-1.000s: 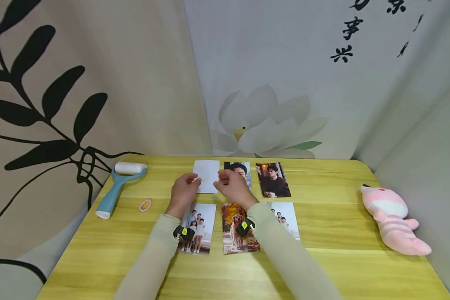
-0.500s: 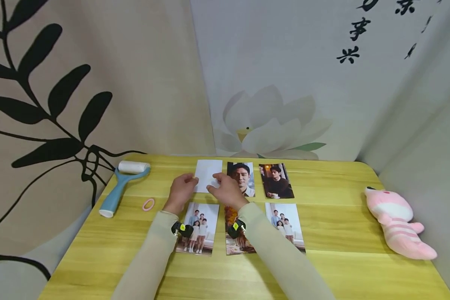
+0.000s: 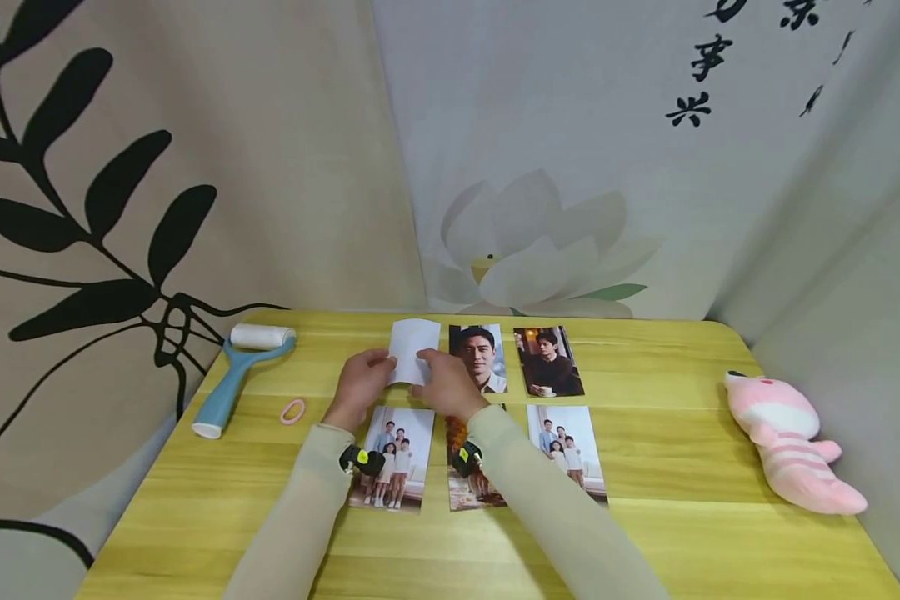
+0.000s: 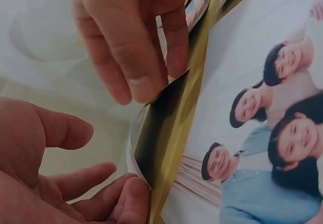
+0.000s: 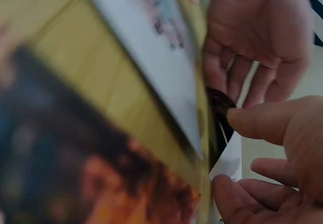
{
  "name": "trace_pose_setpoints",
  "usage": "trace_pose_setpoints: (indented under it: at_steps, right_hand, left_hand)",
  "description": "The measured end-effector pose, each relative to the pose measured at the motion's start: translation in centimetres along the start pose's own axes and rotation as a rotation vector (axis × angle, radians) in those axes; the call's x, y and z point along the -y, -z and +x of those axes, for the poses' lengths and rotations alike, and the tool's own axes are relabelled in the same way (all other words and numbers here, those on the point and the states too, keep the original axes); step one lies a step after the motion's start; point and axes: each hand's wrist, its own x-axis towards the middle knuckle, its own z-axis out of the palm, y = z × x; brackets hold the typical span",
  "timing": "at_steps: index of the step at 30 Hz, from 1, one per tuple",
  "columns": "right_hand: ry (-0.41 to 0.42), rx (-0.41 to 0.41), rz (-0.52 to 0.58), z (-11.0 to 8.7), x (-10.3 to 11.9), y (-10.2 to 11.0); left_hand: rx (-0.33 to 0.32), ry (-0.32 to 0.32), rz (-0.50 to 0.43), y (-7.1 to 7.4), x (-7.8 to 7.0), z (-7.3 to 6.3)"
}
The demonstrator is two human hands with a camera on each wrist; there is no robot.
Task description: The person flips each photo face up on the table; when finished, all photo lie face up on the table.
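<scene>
A photo print with its white back up lies at the far side of the table, bowed along its length. My left hand pinches its near left corner between thumb and finger. My right hand grips the near right part. In the left wrist view the print's dark picture side shows beneath, curving between the two hands. The right wrist view shows a white piece of it by my right fingers. A family photo lies just below my left hand.
Beside it lie a portrait photo and a seated-man photo. My right arm partly covers a dog photo and another family photo. A lint roller and pink ring lie left, a plush toy right.
The white-backed print was flat and now bows upward, its near edge lifted. My right hand has moved left and nearer, uncovering the portrait photo and covering more of the dog photo.
</scene>
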Motion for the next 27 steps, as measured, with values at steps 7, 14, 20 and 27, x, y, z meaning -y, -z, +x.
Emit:
trace_pose_setpoints:
  at_steps: [7,14,20,27]
  right_hand:
    - [0.052,0.009,-0.114,0.05,0.42,-0.31]
    - [0.086,0.035,-0.21,0.09,0.3,-0.59]
    - [0.106,0.012,-0.213,0.19,0.19,-0.7]
    - [0.093,-0.008,-0.171,0.07,0.14,-0.7]
  left_hand:
    - [-0.006,-0.001,0.01,0.07,0.12,-0.26]
    - [-0.036,0.006,0.017,0.18,0.42,-0.2]
    - [-0.064,0.015,-0.085,0.29,0.41,-0.1]
    - [0.0,0.131,-0.402,-0.1,0.74,0.55]
